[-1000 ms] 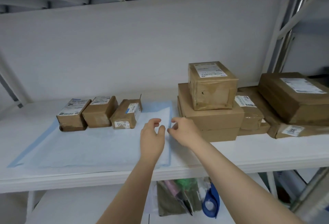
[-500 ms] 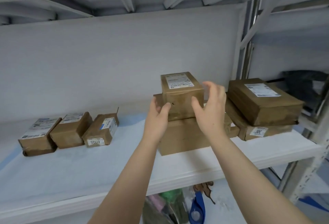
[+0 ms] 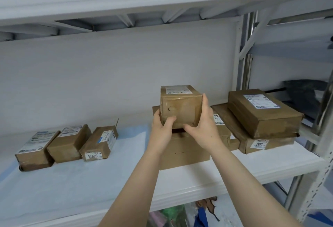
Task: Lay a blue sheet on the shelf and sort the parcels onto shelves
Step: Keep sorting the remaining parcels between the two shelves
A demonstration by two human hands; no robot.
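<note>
The left hand (image 3: 162, 133) and right hand (image 3: 204, 127) clasp the box (image 3: 180, 104) atop the stack (image 3: 185, 152), right of the shelf's (image 3: 261, 170) middle. Lift level, clear the stack, then carry it left to the sheet (image 3: 72, 183).

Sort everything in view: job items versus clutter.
Job: squarish brown cardboard parcel, gripped by left hand and right hand; pale blue sheet; three small brown parcels; stacked brown parcels; white metal shelf.
Clutter: dark bag on the neighbouring shelf; coloured items below.

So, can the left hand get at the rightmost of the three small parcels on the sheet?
Not right now, it seems: the left hand and right hand both grip the square box. Otherwise nothing on the blue sheet blocks that parcel.
</note>
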